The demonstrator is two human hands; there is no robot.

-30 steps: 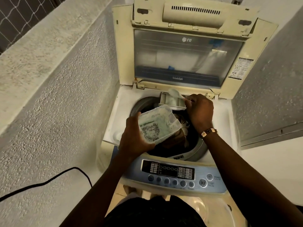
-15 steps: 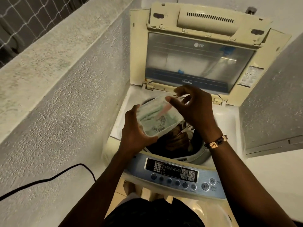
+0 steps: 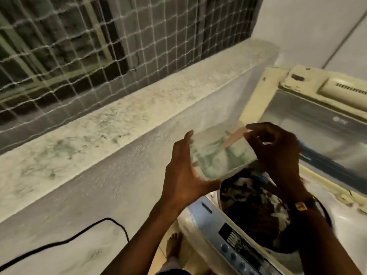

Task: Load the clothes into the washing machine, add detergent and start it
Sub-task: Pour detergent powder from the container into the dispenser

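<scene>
Head cam, frame motion-blurred.

Both hands are up over the washer (image 3: 200,219), between the ledge (image 3: 119,108) and the open lid (image 3: 309,124).

Left hand (image 3: 184,175): fingers spread wide, thumb out below, index pointing up. The palm and fingers press the left end and underside of a clear tub (image 3: 220,153). It cradles the tub, no closed fist.

Tub: see-through plastic with green-white contents, probably detergent, too blurred to confirm. It is held tilted, above and just left of the drum opening, and does not touch the machine.

Right hand (image 3: 278,153): thumb and fingertips curled together at the tub's top right edge, pinching a pale pink strip (image 3: 234,138) that lies slanted inside or against the tub. It may be a scoop handle; can't tell. The other fingers wrap the tub's right end. A bracelet (image 3: 301,205) sits on the right wrist.

Clothes (image 3: 258,205): dark and white fabric fills the drum, directly under the right forearm. The load is in.

Panel (image 3: 236,249): blue strip with a dark display and round buttons, at the near edge of the washer. Neither hand touches it.

The lid stands upright, hinged at the far side, with a glass window that reflects light.

A black cable (image 3: 75,237) runs along the wall (image 3: 99,195) at lower left. Mesh netting (image 3: 79,36) covers the opening above the ledge. A bare foot (image 3: 173,247) stands on the floor beside the washer front.
</scene>
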